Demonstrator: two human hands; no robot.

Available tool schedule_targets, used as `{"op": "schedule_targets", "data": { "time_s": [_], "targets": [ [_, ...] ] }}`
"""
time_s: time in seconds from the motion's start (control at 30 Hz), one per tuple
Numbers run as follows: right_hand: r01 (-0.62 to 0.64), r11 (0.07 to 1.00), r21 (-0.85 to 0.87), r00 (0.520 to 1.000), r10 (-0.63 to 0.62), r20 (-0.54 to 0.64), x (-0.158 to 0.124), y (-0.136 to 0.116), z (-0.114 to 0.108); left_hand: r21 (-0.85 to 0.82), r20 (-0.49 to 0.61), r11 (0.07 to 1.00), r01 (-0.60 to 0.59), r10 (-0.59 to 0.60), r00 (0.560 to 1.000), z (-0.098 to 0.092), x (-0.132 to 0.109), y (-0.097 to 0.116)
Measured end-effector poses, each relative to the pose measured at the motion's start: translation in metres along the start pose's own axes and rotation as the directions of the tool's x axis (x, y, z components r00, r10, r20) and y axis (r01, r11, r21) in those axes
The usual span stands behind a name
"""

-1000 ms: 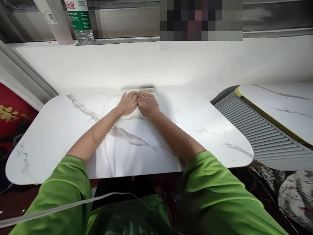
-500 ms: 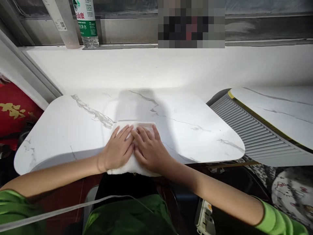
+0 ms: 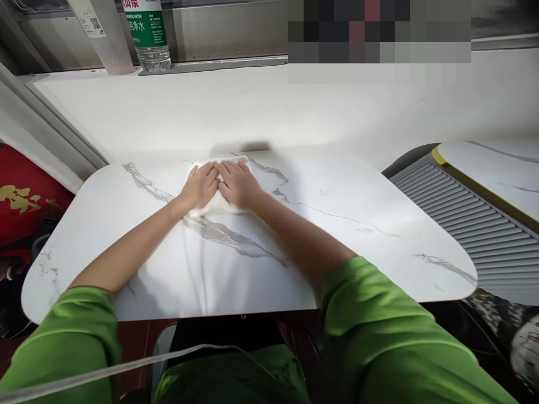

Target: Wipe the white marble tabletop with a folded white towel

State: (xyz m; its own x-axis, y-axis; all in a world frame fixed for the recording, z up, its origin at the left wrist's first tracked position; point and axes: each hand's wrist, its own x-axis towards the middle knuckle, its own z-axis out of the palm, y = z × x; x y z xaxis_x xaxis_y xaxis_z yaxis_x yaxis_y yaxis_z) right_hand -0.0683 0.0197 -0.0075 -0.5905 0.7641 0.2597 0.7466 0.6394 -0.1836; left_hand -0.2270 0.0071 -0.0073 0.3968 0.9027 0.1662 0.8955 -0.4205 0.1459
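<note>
A white cloth (image 3: 223, 205) lies flat on the white marble-patterned table (image 3: 362, 264), close to its far edge. My left hand (image 3: 202, 185) presses on the cloth's left part, fingers stretched forward. Beside it my right hand (image 3: 237, 182) lies flat on the right part, palm down. The fingertips of both hands meet near the middle of the cloth. Neither hand is closed round anything, and much of the cloth is hidden under them.
A green-labelled water bottle (image 3: 147, 39) and a frosted bottle (image 3: 105, 42) stand on the ledge at the back left. To the right is a second table (image 3: 497, 163) with a ribbed grey side. A red item with gold print (image 3: 25, 196) is at the left. A pale cord (image 3: 138, 359) crosses low in front.
Both hands have slid the cloth forward, from the table's near edge to near its far edge. My arms are stretched further out, and the camera view has shifted slightly.
</note>
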Motion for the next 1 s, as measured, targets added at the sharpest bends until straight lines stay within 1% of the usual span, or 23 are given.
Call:
{"op": "schedule_targets", "data": {
  "time_s": [0.07, 0.17, 0.27, 0.37, 0.43, 0.5, 0.57, 0.63, 0.73, 0.8, 0.87, 0.9, 0.93, 1.0],
  "targets": [
    [-0.024, 1.0, 0.001, 1.0, 0.024, -0.004, 0.021, 0.009, 0.004, -0.004, 0.001, 1.0, -0.008, 0.008, 1.0, 0.0, 0.019, -0.014],
    [-0.064, 0.998, 0.016, 0.998, 0.064, 0.005, 0.039, 0.018, 0.007, 0.026, 0.031, 0.999, -0.021, 0.02, 0.999, -0.002, 0.036, -0.023],
    [-0.081, 0.997, 0.012, 0.997, 0.081, 0.006, 0.042, 0.021, 0.007, 0.059, 0.052, 0.998, -0.012, 0.009, 0.999, -0.004, 0.04, -0.022],
    [-0.064, 0.998, 0.015, 0.998, 0.064, -0.001, 0.031, 0.016, 0.008, 0.06, 0.046, 0.998, 0.001, -0.004, 0.999, -0.005, 0.03, -0.015],
    [-0.038, 0.999, 0.016, 0.999, 0.038, -0.021, 0.017, 0.008, 0.009, 0.046, 0.043, 0.999, 0.026, -0.028, 0.999, -0.007, 0.014, -0.008],
    [0.003, 1.0, 0.007, 0.998, -0.003, -0.056, -0.002, -0.006, 0.01, 0.037, 0.043, 0.998, 0.043, -0.044, 0.998, -0.009, -0.011, 0.001],
    [0.053, 0.999, -0.005, 0.995, -0.053, -0.086, -0.026, -0.026, 0.01, 0.035, 0.038, 0.999, 0.037, -0.038, 0.999, -0.013, -0.044, 0.012],
    [0.095, 0.995, -0.016, 0.991, -0.096, -0.097, -0.053, -0.051, 0.008, 0.037, 0.025, 0.999, 0.024, -0.025, 0.999, -0.018, -0.084, 0.025],
    [0.145, 0.989, -0.019, 0.985, -0.146, -0.091, -0.093, -0.091, 0.001, 0.04, -0.014, 0.998, 0.04, -0.039, 0.999, -0.025, -0.142, 0.044],
    [0.172, 0.985, -0.006, 0.982, -0.172, -0.081, -0.114, -0.113, -0.004, 0.035, -0.02, 0.998, 0.043, -0.043, 0.999, -0.03, -0.173, 0.054],
    [0.182, 0.983, 0.009, 0.982, -0.181, -0.06, -0.125, -0.128, -0.008, 0.026, -0.009, 0.999, 0.042, -0.042, 0.999, -0.035, -0.191, 0.06],
    [0.181, 0.983, 0.015, 0.983, -0.181, -0.043, -0.127, -0.131, -0.01, 0.022, -0.002, 0.999, 0.045, -0.045, 0.999, -0.037, -0.195, 0.061],
    [0.179, 0.984, 0.019, 0.984, -0.179, -0.023, -0.125, -0.133, -0.011, 0.019, 0.004, 0.998, 0.054, -0.054, 0.999, -0.038, -0.196, 0.06],
    [0.178, 0.984, 0.03, 0.984, -0.178, 0.014, -0.114, -0.13, -0.01, 0.014, 0.018, 0.996, 0.086, -0.087, 0.996, -0.038, -0.188, 0.053]
  ]
}}
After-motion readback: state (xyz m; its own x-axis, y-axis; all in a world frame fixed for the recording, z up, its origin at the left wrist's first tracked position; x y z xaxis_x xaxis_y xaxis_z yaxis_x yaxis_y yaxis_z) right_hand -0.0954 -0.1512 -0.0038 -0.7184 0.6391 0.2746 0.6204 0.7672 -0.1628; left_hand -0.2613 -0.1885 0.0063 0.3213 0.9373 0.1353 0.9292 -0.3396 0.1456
